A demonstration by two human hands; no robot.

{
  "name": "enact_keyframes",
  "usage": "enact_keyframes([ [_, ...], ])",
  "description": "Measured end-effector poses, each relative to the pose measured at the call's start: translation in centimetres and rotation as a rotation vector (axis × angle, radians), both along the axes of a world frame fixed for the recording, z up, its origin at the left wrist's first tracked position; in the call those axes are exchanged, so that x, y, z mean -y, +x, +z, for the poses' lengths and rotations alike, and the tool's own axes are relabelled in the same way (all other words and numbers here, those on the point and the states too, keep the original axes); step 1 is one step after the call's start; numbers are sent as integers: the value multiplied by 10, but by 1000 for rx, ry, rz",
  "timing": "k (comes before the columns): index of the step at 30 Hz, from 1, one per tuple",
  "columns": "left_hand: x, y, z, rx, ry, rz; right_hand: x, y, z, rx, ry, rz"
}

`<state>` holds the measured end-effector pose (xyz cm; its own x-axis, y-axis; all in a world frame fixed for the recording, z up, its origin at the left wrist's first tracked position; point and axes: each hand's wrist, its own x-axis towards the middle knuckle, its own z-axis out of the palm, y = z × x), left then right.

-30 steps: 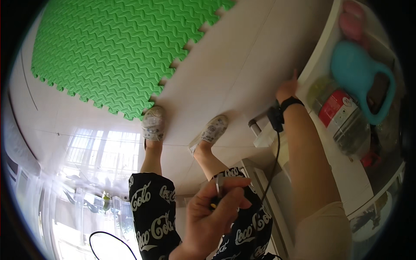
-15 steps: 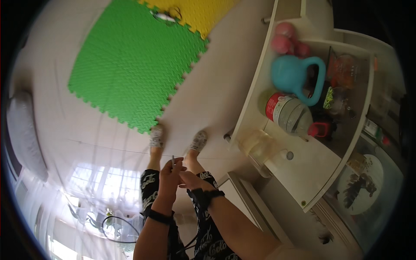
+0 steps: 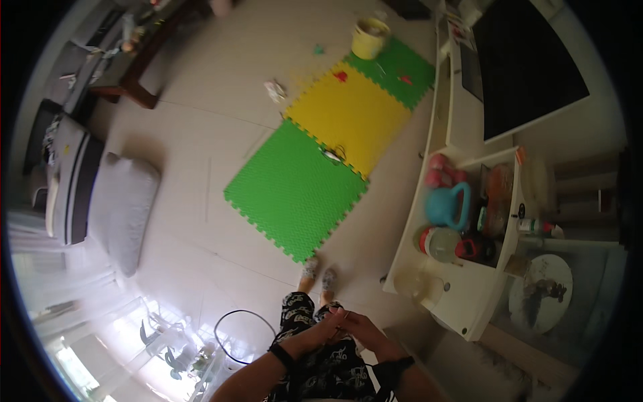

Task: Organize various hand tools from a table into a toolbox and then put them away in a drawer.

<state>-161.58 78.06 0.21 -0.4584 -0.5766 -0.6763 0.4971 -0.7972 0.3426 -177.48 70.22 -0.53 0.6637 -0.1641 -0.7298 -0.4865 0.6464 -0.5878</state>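
My left hand (image 3: 326,330) and my right hand (image 3: 362,329) meet in front of my lap, fingers closed and touching each other. Whatever lies between the fingers is too small or hidden to name. Both wrists wear dark bands. Under the hands are my black shorts (image 3: 328,362) with a pale print. My shoes stand just short of a green foam mat (image 3: 301,191), which locks into a yellow foam mat (image 3: 348,110). A small white object with a dark cord (image 3: 331,155) lies where the two mats join.
At right, a white cabinet (image 3: 439,305) carries a blue kettlebell (image 3: 442,206), pink dumbbells (image 3: 442,173) and a large clear bottle (image 3: 442,244). A yellow bucket (image 3: 370,39) stands on the far mat. On the left are a grey cushion (image 3: 124,208) and a wooden table (image 3: 127,84).
My view has tilted up and shows more of the room. The slim pale stick-like thing seen at my left fingertips earlier cannot be made out now. My hands have drawn together.
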Motion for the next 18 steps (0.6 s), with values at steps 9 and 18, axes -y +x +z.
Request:
enact_keyframes([
  [9,-49,83,90,211,-33,194,18,56,64,282,-53,-460],
  [18,-365,271,14,676,495,917,75,57,54,-343,-291,-479],
])
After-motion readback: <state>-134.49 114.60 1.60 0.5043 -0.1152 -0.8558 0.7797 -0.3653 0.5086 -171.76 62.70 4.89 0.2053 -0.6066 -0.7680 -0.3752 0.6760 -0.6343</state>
